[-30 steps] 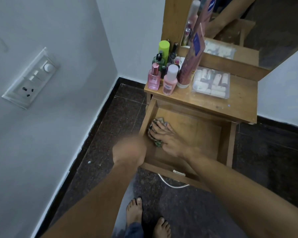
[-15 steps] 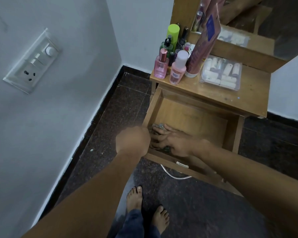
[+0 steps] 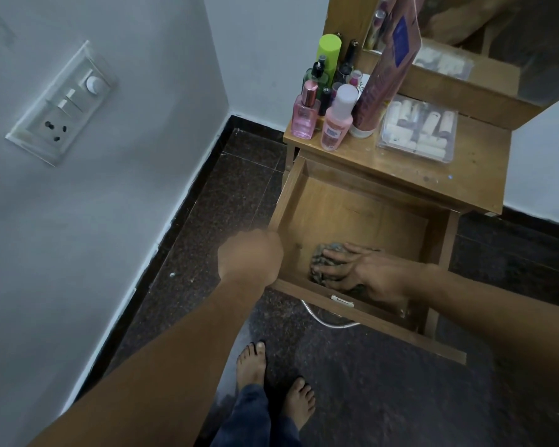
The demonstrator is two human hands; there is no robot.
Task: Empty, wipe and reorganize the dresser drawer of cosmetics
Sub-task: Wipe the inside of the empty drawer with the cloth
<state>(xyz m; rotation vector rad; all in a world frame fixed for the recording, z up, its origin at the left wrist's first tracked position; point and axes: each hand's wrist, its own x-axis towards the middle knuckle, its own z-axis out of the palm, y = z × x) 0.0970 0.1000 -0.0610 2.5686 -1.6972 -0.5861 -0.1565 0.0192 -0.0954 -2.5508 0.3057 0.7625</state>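
The dresser top (image 3: 449,179) carries the cosmetics bottles (image 3: 336,121); below it the open drawer (image 3: 352,204) lies emptied; the blurred left hand (image 3: 249,256) sits at its front-left corner, grip unreadable; the right hand (image 3: 365,269) presses flat-fingered on the crumpled cloth (image 3: 320,258) at front-left, so most bare floor lies rearward and rightward.

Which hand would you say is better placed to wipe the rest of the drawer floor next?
Right. The right hand presses the cloth on the drawer floor; the left hand is at the drawer's left wall, off the cloth.
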